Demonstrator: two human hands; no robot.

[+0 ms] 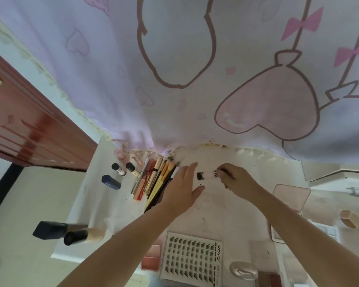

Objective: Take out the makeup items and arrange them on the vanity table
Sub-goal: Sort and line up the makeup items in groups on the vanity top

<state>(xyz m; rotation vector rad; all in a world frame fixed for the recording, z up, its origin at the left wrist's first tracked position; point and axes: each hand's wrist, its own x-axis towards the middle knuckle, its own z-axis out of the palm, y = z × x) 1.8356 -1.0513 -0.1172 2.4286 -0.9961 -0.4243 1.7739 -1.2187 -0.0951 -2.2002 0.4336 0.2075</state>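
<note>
On the vanity table (216,214), white top, marked with dark specks:
Left hand (181,188): laid flat, palm down, fingers straight and close together, thumb spread; it lies against the right edge of the row of pencils and brushes.
Right hand (235,178): fingers curled round the dark handle end of a small brush (207,176), pinching it; the brush lies level, black head toward the left hand, between the two hands.
Row of pencils and brushes (157,181): yellow, black and pink sticks lying side by side, slanted, near the far edge.
Small bottles (123,169): two, black-capped, left of the row; a dark blue tube (111,182) just beside them.
Foundation bottles (71,232): two, dark-capped, lying on their sides at the left edge.
Lash tray (192,258): white card of black lash clusters, near edge, under the forearms; a pink blush palette (151,258) touches its left side.
Pink compact (291,196): right of the right forearm.
Backdrop: printed pink curtain (174,69) hanging to the table's far edge.
</note>
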